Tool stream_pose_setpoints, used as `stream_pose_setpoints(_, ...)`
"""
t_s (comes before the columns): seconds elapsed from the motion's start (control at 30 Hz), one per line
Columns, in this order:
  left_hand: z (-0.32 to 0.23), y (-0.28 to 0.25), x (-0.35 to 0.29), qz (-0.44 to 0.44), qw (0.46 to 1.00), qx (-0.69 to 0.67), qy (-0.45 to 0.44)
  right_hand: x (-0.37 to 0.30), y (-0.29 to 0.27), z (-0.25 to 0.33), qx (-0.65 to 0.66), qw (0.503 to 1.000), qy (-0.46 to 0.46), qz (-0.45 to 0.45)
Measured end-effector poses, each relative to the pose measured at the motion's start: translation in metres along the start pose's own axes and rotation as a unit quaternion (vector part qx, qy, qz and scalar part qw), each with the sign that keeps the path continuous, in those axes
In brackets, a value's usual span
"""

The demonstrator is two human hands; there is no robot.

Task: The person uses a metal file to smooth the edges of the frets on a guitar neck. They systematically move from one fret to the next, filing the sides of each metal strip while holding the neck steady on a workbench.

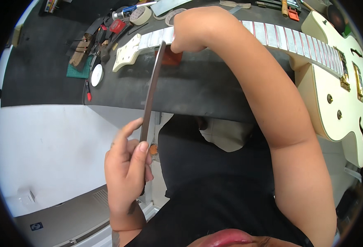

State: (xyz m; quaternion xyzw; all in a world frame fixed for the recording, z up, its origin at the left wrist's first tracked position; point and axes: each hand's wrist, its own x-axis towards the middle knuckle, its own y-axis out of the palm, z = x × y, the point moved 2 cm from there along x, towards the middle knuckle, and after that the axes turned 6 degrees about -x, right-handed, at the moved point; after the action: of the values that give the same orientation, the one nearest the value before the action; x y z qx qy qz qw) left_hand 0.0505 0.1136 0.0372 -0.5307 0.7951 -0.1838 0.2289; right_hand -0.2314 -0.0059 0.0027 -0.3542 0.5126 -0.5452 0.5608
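A cream electric guitar (pixel 333 99) lies on a dark workbench mat (pixel 45 61), its neck (pixel 280 37) covered in strips of pale tape between the frets and its headstock (pixel 126 53) pointing left. My right hand (pixel 198 31) is closed over the neck close to the headstock. My left hand (pixel 126 173) grips the near end of a long, thin, dark flat bar (pixel 151 90). The bar's far end reaches up to the neck, just under my right hand.
Tools crowd the bench's far left: rolls of tape (pixel 141 15), a red-handled tool (pixel 116 26), a small green cutting mat (pixel 79 70), a round white disc (pixel 96 75) and a red pen (pixel 88 92). A white cabinet top (pixel 45 144) sits below the bench.
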Motion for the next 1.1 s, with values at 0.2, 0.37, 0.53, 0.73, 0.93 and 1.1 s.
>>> stream_pose_setpoints(0.2, 0.024, 0.009, 0.015, -0.023, 0.994, 0.066, 0.087, 0.003, 0.005, -0.002, -0.003, 0.999, -0.017, -0.04)
stream_pose_setpoints(0.37, 0.035, 0.012, 0.013, -0.009, 0.984, 0.133, 0.119, 0.003, 0.002, 0.0, -0.008, 1.0, -0.004, -0.002)
stream_pose_setpoints(0.53, 0.021, 0.02, 0.031, -0.014, 0.993, 0.096, 0.067, 0.001, 0.007, -0.007, 0.002, 1.0, -0.015, -0.025)
stream_pose_setpoints(0.73, -0.025, 0.029, 0.16, 0.035, 0.995, 0.044, 0.084, 0.003, 0.0, 0.01, -0.007, 1.0, -0.009, -0.006)
stream_pose_setpoints(0.93, 0.032, 0.028, 0.068, -0.002, 0.997, 0.007, 0.08, 0.001, 0.002, -0.008, -0.003, 1.0, -0.002, -0.016)
stream_pose_setpoints(1.1, 0.018, 0.024, 0.072, 0.014, 0.998, 0.004, 0.065, 0.002, 0.001, -0.006, 0.0, 1.0, -0.006, 0.003)
